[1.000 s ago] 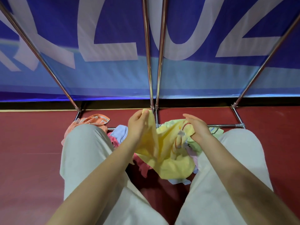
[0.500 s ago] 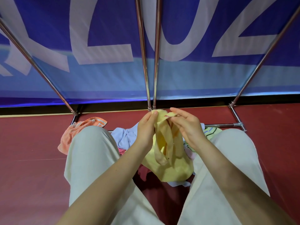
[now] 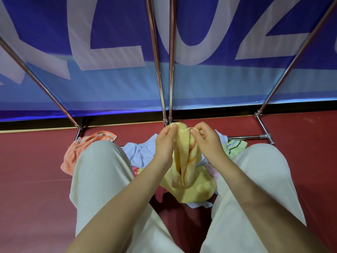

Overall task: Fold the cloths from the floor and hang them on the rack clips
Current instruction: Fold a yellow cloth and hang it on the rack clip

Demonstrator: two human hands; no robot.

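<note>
At the centre of the frame, the left hand [image 3: 165,143] and right hand [image 3: 207,141] each pinch the top edge of a yellow cloth [image 3: 186,172], which hangs bunched between the person's knees. Under it lie a blue cloth [image 3: 140,152], an orange cloth [image 3: 82,148] at left and a green cloth [image 3: 235,147] at right, all on the red floor [image 3: 32,170]. The rack [image 3: 160,70] poles rise above.

A dark red floor [image 3: 32,170] carries everything here. On it at the far left lies a crumpled orange cloth [image 3: 73,152]. Right of it sits a heap of cloths: a pale blue cloth [image 3: 140,152], a green striped cloth [image 3: 235,147] at the far right, pink ones underneath. The chrome rack base [image 3: 255,137] rests on the floor beyond the heap.
</note>
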